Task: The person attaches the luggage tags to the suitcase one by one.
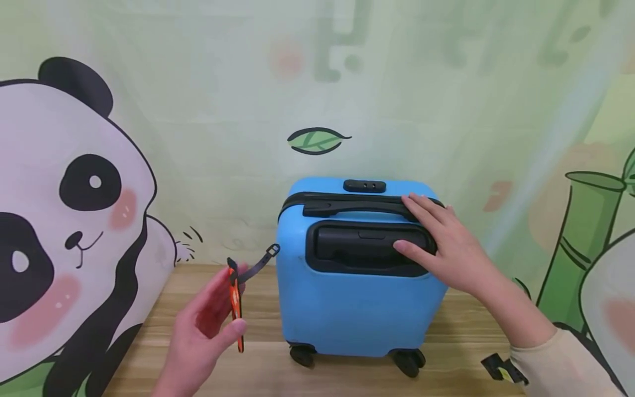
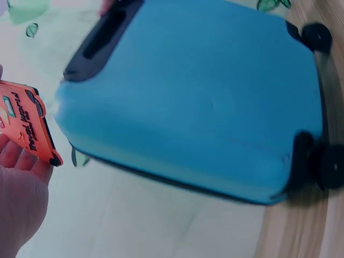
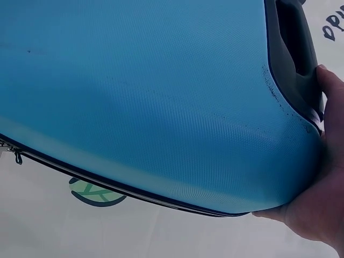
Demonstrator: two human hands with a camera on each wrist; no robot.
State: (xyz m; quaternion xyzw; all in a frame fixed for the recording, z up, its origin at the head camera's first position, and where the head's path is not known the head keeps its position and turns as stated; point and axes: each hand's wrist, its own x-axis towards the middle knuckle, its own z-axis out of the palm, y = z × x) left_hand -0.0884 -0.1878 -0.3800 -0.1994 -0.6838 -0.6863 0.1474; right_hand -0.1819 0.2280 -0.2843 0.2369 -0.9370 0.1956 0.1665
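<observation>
A blue hard-shell suitcase (image 1: 357,314) stands upright on its black wheels. Along its top runs a black carry handle (image 1: 324,209), with a dark recessed panel (image 1: 347,242) below it. My right hand (image 1: 453,251) rests over the top right corner, fingers extended toward the handle's end and thumb across the panel. To the left of the suitcase, my left hand (image 1: 195,325) holds an orange luggage tag (image 1: 236,300) between thumb and fingers, seen nearly edge-on. Its black strap (image 1: 255,269) sticks out toward the suitcase, buckle at the tip. Lettering shows on the tag's face (image 2: 24,115) in the left wrist view.
The suitcase stands on a wood-grain tabletop (image 1: 263,336). Close behind hangs a pale green backdrop (image 1: 223,138) printed with pandas, a leaf and bamboo. A small combination lock (image 1: 364,186) sits on the suitcase's top. A black strap piece (image 1: 503,368) lies by the right sleeve (image 1: 560,361).
</observation>
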